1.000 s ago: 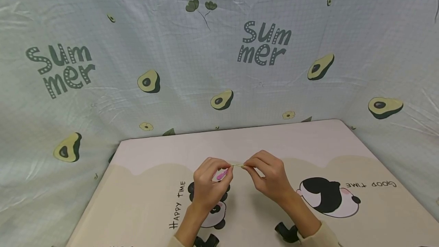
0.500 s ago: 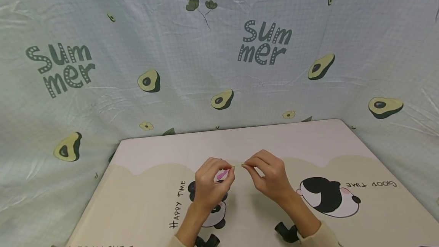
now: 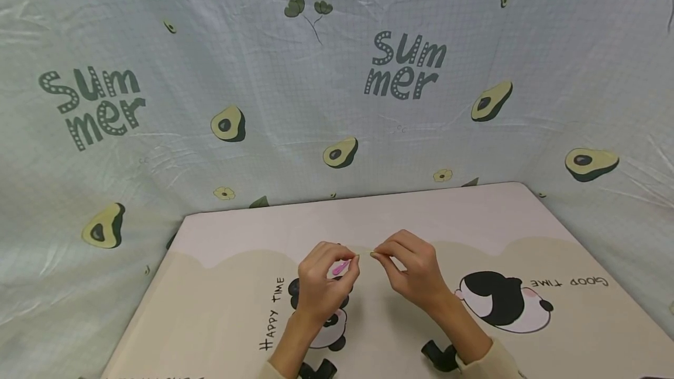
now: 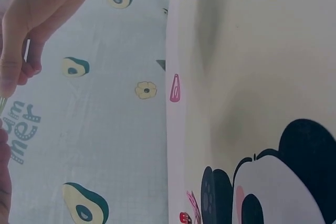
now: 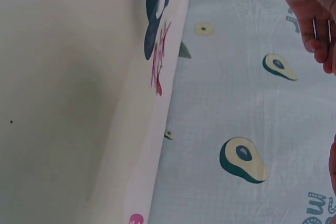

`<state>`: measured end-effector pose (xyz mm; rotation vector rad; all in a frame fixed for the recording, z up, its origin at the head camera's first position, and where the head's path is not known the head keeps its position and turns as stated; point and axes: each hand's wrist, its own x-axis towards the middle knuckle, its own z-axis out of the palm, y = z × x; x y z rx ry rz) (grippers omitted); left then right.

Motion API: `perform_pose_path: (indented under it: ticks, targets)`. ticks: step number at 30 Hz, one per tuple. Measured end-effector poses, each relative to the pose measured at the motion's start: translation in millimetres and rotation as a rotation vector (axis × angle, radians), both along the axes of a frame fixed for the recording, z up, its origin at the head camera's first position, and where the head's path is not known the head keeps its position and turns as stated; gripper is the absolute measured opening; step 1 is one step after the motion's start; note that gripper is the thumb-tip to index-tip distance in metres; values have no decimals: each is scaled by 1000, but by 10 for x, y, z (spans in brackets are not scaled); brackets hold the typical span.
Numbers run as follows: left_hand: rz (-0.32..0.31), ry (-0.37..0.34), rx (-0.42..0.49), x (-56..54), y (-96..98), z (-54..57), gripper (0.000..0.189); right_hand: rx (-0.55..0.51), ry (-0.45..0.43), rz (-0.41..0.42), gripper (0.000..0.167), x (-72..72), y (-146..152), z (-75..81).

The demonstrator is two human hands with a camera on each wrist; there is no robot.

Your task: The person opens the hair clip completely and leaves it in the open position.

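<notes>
Fingers on both hands are pinching: left hand (image 3: 318,285) and right hand (image 3: 421,274) are raised over the worktop (image 3: 237,309), thumb and fingertips together on a thin pale strand (image 4: 2,104). It bridges the narrow gap between the hands, off the surface.

Progress, my read: both ends gripped, strand drawn out between them. Can't see a knot or anything it's fixed to; letting go and setting down not done. Tension: can't tell, too thin.

Head view has both hands whole but barely catches the strand. Left wrist view picks it up at the frame edge. Right wrist view cuts off the fingertips, so no strand there.

Next out, on the worktop: panda print (image 3: 332,326), then pink cords (image 4: 193,205) and a pink clip shape (image 4: 175,88) toward the far edge. Printed or loose, can't tell. Wrist views show the cords; head view doesn't, left hand probably blocks them.

Farthest: wall sheet (image 3: 279,63) with avocados and SUMMER lettering, behind the worktop.
</notes>
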<state>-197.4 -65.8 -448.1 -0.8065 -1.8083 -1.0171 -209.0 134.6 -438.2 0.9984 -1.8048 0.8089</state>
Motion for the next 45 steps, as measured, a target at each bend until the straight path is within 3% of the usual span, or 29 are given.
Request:
perform_pose_path:
  ticks: [6, 16, 30, 45]
  targets:
    - [4, -20, 7, 10, -13, -7, 15, 1, -48, 18, 13, 10, -3, -24]
    - [29, -14, 12, -17, -35, 19, 17, 15, -52, 38, 2, 3, -1, 3]
    - [22, -34, 20, -17, -31, 39, 16, 4, -107, 6, 22, 5, 27, 22]
    - [13, -51, 12, 6, -25, 31, 4, -79, -174, 43, 23, 16, 51, 18]
